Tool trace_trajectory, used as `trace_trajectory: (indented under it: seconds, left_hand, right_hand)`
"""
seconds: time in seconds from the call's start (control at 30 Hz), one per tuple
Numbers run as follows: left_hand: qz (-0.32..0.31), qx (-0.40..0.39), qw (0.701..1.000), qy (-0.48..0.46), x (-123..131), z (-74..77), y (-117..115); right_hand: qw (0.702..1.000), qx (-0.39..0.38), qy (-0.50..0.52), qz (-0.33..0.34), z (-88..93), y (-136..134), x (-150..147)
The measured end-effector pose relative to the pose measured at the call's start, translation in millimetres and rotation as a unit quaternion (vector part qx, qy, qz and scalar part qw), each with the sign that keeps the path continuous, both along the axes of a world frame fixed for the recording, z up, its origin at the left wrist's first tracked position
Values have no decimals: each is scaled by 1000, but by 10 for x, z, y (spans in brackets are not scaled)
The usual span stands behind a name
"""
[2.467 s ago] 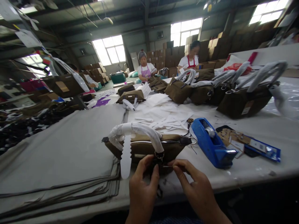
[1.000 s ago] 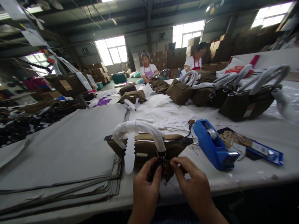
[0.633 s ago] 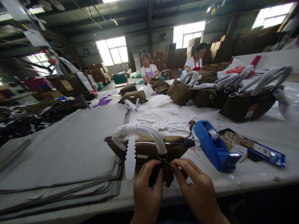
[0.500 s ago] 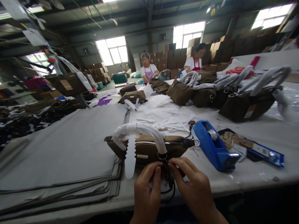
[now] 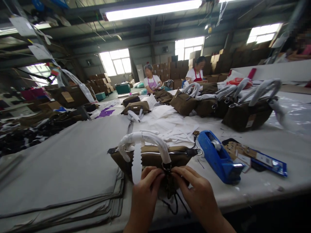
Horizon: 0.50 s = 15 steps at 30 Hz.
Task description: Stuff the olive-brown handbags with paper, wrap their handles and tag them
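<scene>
White, crinkled wrapping sheathes the arched handles (image 5: 138, 137) of an olive-brown fabric bag (image 5: 152, 159), which sits on the pale-covered table directly before the person. Its silvery zip (image 5: 153, 152) runs along the top between black end tabs, and a round metal ring hangs at the far right tip. Over the front drops a flat white strip (image 5: 137, 163) with scalloped edges.

Left hand (image 5: 147, 186) and right hand (image 5: 196, 186) meet at the handle's lower metal ring (image 5: 166, 166), thumbs and fingers pinching a dark, mottled charm (image 5: 170, 187) from either side; the fingertip detail is too dim to read. Thin black cords (image 5: 175, 207) loop below it.

Right of the bag lies a glossy blue plastic tape dispenser (image 5: 218, 158), near brown card tags (image 5: 234, 150) and a shiny blue packet (image 5: 279, 167). Behind, thin white paper pieces (image 5: 167, 123) spread loosely. Smooth grey sheets (image 5: 65, 152) lie layered to the left, and slouching brown bags (image 5: 247, 115) with wrapped handles line the table beyond.
</scene>
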<state>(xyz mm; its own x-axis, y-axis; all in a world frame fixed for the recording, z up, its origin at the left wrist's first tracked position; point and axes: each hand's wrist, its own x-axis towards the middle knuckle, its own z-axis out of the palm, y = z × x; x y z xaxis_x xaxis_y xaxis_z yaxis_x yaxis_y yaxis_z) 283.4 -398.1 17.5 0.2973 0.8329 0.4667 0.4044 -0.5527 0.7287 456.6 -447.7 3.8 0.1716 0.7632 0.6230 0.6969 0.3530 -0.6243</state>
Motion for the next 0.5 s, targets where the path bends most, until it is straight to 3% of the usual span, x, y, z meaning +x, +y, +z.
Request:
trace_trajectory:
  seconds: [0.1, 0.23, 0.33, 0.43, 0.5]
  left_hand:
    - [-3, -53, 997, -63, -97, -15, -31]
    - [84, -130, 967, -204, -77, 77, -112]
    - [80, -179, 931, -309, -9, 136, -148]
    - [19, -213, 910, -356, 49, 134, -166]
    - [-11, -212, 915, -342, 84, 133, -192]
  right_hand:
    - [999, -14, 29, 14, 45, -91, 83]
    - [986, -104, 125, 30, 181, -224, 254]
    - [946, -176, 255, 91, 279, -290, 381]
    - [898, -133, 398, 129, 301, -312, 420]
    - [860, -90, 479, 148, 272, -302, 389]
